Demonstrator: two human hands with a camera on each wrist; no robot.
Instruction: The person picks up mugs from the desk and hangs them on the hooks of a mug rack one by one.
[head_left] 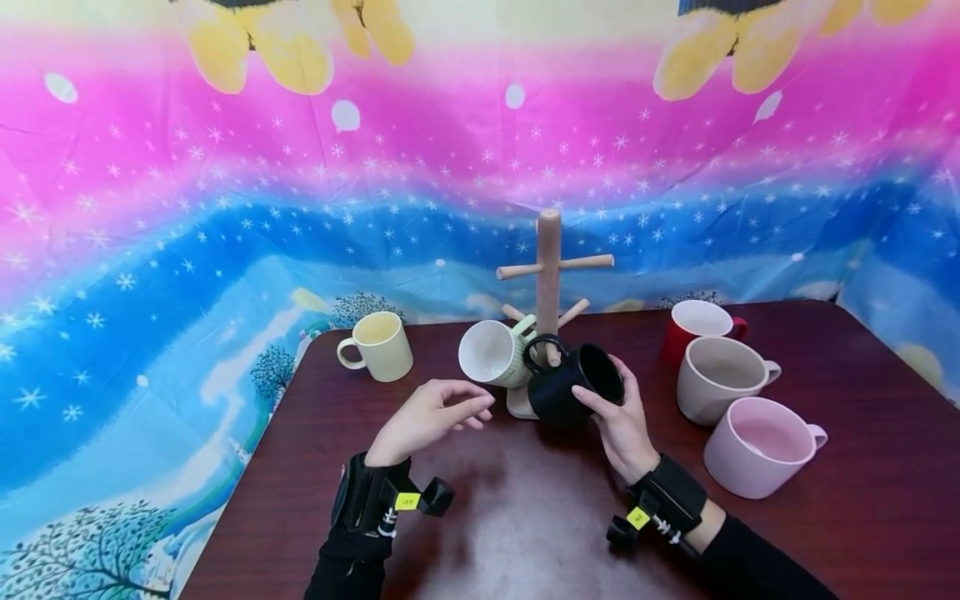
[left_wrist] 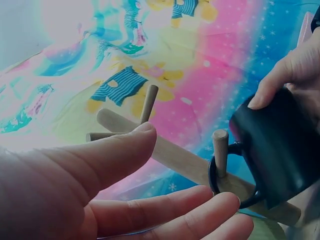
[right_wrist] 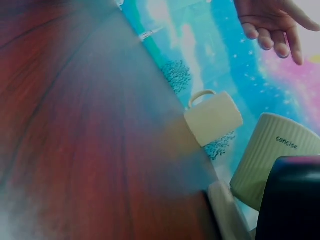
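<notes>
My right hand [head_left: 630,429] grips a black mug [head_left: 558,392] by its body, thumb on the near side by the rim. The mug is tilted, its mouth toward the right. Its handle loop surrounds a lower peg [left_wrist: 220,150] of a wooden mug tree [head_left: 549,275]. Tilted on the tree's left side is a pale green ribbed mug [right_wrist: 275,145] marked "concise", its handle up by the pegs. My left hand [head_left: 438,417] hovers just left of the black mug, fingers loosely extended and holding nothing. In the left wrist view its fingertips [left_wrist: 227,202] appear close to the black handle.
A pale yellow mug [head_left: 384,350] stands at the table's back left. On the right stand a red mug [head_left: 675,337], a beige mug [head_left: 708,392] and a pink mug [head_left: 750,458]. A printed cloth [head_left: 420,167] hangs behind the dark wooden table [head_left: 517,533].
</notes>
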